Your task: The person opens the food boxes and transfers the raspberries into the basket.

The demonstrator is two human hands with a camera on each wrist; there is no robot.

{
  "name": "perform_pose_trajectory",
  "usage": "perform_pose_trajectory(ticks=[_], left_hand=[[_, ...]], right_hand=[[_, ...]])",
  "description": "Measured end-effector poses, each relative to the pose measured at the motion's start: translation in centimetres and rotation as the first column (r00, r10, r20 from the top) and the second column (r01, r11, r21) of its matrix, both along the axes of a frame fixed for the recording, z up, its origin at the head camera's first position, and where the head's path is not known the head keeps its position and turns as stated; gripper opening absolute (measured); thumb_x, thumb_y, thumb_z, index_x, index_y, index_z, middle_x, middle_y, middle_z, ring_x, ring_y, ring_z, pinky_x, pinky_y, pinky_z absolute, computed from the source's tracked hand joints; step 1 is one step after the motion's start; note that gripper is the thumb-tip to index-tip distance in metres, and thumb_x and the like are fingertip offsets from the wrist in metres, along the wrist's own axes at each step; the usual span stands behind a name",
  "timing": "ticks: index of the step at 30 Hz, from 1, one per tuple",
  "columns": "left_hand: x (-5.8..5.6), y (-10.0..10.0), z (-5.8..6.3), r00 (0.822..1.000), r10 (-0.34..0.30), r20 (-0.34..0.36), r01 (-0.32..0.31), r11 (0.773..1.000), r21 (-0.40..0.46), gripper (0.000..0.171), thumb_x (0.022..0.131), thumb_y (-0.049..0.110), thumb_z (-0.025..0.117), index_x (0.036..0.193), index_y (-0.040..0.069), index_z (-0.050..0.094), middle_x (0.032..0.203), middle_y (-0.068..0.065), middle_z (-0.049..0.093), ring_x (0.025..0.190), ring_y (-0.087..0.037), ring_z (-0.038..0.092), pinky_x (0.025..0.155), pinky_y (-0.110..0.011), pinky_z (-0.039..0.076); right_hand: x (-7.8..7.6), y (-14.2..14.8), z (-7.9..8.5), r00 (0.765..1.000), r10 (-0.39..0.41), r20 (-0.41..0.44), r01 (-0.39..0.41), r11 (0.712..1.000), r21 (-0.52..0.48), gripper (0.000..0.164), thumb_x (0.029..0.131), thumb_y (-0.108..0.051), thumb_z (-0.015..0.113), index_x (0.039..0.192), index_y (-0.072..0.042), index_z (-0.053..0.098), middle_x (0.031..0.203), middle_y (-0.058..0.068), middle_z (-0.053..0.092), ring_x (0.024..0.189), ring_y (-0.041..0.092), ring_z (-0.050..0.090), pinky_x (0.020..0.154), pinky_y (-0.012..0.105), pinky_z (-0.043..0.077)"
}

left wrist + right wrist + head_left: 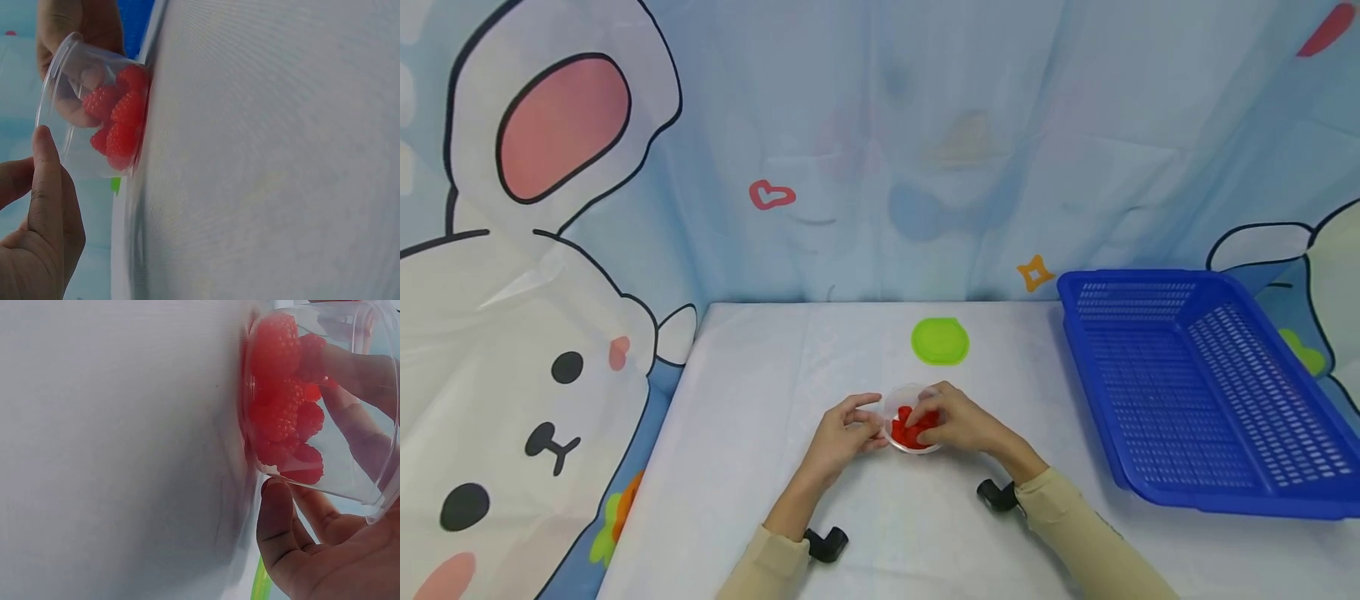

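Cup (895, 400) short of the surface's (760, 375) far edge; left hand (841, 433) loosely extended, touching its rim; right hand (958, 419) dips in, can't tell if pinching; raspberries (128, 109) probably light, squishy; grip sides gently

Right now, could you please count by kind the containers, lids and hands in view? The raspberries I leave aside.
Clear plastic cup: 1
Blue plastic basket: 1
Round green lid: 1
Hands: 2 (left hand, right hand)
Total: 5
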State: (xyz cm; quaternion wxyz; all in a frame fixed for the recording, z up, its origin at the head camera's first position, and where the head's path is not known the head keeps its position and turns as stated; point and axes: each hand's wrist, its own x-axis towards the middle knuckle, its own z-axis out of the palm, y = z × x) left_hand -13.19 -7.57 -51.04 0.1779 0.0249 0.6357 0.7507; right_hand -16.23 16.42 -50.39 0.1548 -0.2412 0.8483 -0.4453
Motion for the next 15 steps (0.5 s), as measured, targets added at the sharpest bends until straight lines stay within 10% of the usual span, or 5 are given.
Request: perform_pose_trajectory(ticks=[15], left_hand=[[0.26,-0.05,0.15,1.0,0.008,0.004,-0.008,1.0,-0.015,0.044,0.097,-0.001,0.063,0.139,-0.005,0.051,0.1,-0.015,0.062,0.08,-0.02,0.069,0.079,-0.036,0.061]], right_hand=[[0.5,-0.14,-0.03,0.996,-0.074,0.042,0.076,0.996,-0.056,0.015,0.087,-0.004,0.076,0.099,-0.013,0.077,0.119,0.013,0.052,0.113,0.033,0.043,0.083,0.038,0.054]])
